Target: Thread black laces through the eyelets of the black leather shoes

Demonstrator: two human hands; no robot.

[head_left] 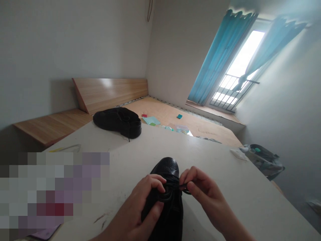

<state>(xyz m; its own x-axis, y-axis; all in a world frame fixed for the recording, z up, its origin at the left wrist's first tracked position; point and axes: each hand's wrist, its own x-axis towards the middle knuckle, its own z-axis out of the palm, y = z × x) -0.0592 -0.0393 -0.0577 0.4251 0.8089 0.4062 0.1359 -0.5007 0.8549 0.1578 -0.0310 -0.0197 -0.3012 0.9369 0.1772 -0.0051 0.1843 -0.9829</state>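
A black leather shoe (pixel 170 166) lies on the white table (pixel 200 157) with its toe pointing away from me. My left hand (pixel 147 197) rests on the shoe's left side, thumb and fingers curved around a loop of the black lace (pixel 165 194). On the right side, my right hand (pixel 203 189) pinches part of the lace between thumb and fingers. The back of the near shoe runs out of view at the bottom. A second black shoe (pixel 117 121) lies at the table's far left edge, a lace end hanging by its heel.
Beyond the table is a wooden bed board (pixel 160 108) with a pale green booklet (pixel 151 120) and small items. A white packet (pixel 238 154) lies at the table's right edge, beside a bin (pixel 265 160). The lower left is pixelated.
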